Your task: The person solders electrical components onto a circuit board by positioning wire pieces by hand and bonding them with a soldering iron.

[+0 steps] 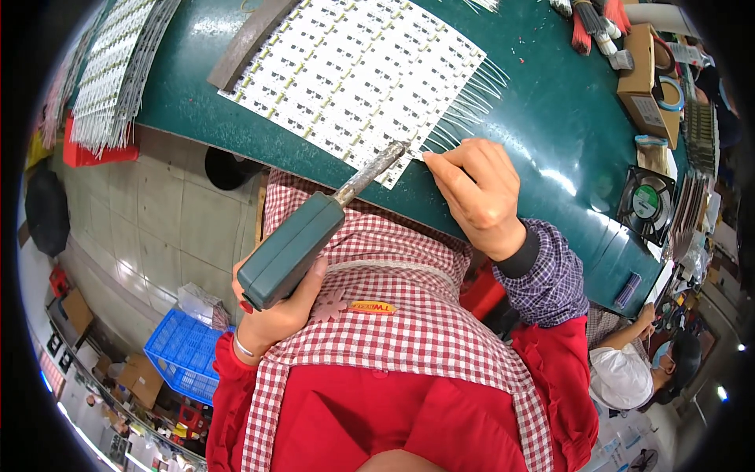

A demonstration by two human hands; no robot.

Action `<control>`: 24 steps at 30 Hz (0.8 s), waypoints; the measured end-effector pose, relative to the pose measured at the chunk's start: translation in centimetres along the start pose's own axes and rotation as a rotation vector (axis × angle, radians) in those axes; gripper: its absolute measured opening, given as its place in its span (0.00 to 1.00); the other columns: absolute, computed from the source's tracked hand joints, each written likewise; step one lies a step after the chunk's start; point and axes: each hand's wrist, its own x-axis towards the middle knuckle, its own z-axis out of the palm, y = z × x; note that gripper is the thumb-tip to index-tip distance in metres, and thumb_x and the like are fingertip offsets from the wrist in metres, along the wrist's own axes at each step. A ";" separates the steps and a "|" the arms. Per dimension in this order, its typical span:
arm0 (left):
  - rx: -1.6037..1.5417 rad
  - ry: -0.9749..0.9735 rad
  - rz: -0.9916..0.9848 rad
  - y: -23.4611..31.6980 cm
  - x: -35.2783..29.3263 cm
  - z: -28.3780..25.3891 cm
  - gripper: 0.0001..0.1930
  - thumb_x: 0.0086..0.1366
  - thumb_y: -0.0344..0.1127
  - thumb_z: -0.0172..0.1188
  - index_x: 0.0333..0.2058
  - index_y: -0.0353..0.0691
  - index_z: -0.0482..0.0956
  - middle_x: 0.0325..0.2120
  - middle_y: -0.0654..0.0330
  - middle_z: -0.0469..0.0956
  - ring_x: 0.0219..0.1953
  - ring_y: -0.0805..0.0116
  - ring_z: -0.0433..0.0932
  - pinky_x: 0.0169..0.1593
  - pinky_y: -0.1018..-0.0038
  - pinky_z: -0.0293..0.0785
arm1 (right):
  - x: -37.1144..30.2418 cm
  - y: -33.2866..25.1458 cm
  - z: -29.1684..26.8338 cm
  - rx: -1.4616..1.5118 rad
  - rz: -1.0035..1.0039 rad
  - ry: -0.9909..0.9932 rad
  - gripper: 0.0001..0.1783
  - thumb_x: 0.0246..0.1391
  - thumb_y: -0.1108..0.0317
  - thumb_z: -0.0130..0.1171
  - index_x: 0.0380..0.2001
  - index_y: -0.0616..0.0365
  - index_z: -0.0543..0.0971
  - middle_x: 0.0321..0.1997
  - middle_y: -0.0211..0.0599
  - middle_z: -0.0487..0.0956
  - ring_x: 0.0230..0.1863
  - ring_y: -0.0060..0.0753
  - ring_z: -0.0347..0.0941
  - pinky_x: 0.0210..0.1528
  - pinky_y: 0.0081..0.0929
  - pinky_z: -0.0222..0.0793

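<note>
My left hand (287, 311) is wrapped round the dark green handle of a soldering gun (295, 248). Its metal barrel slants up and right, with the tip over the lower right corner of a white circuit board panel (346, 79). My right hand (484, 200) is closed in a pinch beside that corner, close to the tip, on what appears to be a thin white wire, mostly hidden by the fingers. Rows of small dark parts cover the panel. Several white wires (472, 98) stick out from its right edge above my right hand.
A dark bar (250, 46) lies along the panel's left edge on the green table (550, 118). More wired boards (114, 71) stand at the left over a red bin (98, 149). A cardboard box with tape (649, 90) and a fan (646, 200) are at right; a person (629, 370) sits beyond.
</note>
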 end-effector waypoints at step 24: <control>-0.036 -0.010 -0.045 -0.4 -0.5 0.3 0.10 0.54 0.25 0.71 0.36 0.30 0.85 0.29 0.51 0.82 0.25 0.59 0.82 0.29 0.71 0.77 | -0.3 -0.3 -0.1 -0.029 0.002 -0.025 0.15 0.40 0.76 0.65 0.37 0.62 0.82 0.28 0.34 0.75 0.31 0.37 0.74 0.40 0.36 0.73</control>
